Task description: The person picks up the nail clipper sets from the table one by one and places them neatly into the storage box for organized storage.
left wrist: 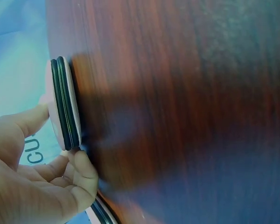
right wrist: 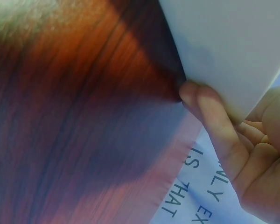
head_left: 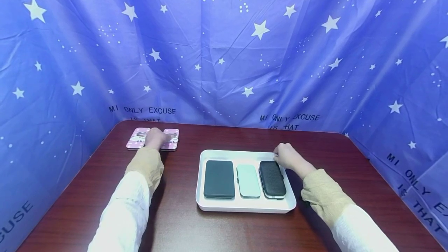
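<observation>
Near the table's far left, my left hand (head_left: 155, 139) grips a small flat pink case (head_left: 170, 139) by its edge. In the left wrist view, the thumb lies on one face of this pink case (left wrist: 56, 107), and curled fingers meet its dark-banded side. A second pink case (head_left: 137, 138) lies just left of the hand. My right hand (head_left: 289, 156) pinches the back right corner of a white tray (head_left: 245, 206). The right wrist view shows fingers against the outside of the tray (right wrist: 228, 51); the thumb is partly hidden.
Inside the tray, from left to right, lie a dark rectangular case (head_left: 219, 179), a pale mint case (head_left: 249, 181) and a black textured case (head_left: 272, 178). All stand on a reddish-brown table (head_left: 175, 221). A blue star-patterned curtain (head_left: 217, 49) surrounds the table's far side and flanks.
</observation>
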A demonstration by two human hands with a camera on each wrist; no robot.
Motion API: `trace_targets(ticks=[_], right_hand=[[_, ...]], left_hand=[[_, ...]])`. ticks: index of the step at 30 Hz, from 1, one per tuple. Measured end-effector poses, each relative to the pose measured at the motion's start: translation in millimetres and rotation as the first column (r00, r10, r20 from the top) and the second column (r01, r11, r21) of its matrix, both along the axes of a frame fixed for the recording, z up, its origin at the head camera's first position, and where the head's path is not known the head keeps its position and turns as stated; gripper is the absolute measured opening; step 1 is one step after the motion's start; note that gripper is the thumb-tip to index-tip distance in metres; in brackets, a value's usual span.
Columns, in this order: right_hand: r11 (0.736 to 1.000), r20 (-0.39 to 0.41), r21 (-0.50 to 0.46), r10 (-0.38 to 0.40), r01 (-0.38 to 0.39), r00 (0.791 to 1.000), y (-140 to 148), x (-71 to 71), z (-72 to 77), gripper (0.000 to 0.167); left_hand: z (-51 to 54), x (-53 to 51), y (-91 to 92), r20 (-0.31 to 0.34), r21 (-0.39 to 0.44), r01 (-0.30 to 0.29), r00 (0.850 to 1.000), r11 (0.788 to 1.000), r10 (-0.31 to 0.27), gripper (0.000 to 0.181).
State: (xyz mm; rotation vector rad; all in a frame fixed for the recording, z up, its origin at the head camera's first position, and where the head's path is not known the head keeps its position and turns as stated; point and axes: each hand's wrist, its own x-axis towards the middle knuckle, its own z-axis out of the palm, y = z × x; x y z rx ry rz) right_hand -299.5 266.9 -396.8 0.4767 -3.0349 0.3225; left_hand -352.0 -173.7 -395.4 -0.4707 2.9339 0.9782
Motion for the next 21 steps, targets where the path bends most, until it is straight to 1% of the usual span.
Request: trace_targets(ticks=[6, 11, 15, 21], right_hand=[[1.000, 0.002, -0.005, -0.004, 0.004, 1.000, 0.2, -0.6, -1.0, 0.048], [1.000, 0.006, -0.010, -0.006, 0.007, 1.000, 0.4, -1.8, -2.2, 0.048], [1.000, 0.013, -0.010, -0.007, 0.008, 1.000, 1.1, -1.9, -3.4, 0.048], [1.000, -0.003, -0.010, 0.004, -0.004, 1.000, 1.5, -1.2, -2.5, 0.047]], left_hand=[[-1.8, -2.3, -1.7, 0.007, 0.044, -0.013, 1.000, 0.999, 0.013, 0.062], [-0.4, -1.0, -1.4, 0.009, 0.069, -0.025, 1.000, 0.997, 0.024, 0.064], [0.5, -0.5, -1.1, 0.019, 0.077, -0.028, 0.999, 0.997, 0.026, 0.064], [2.2, -1.1, 0.1, 0.023, 0.077, -0.022, 1.000, 0.997, 0.020, 0.063]])
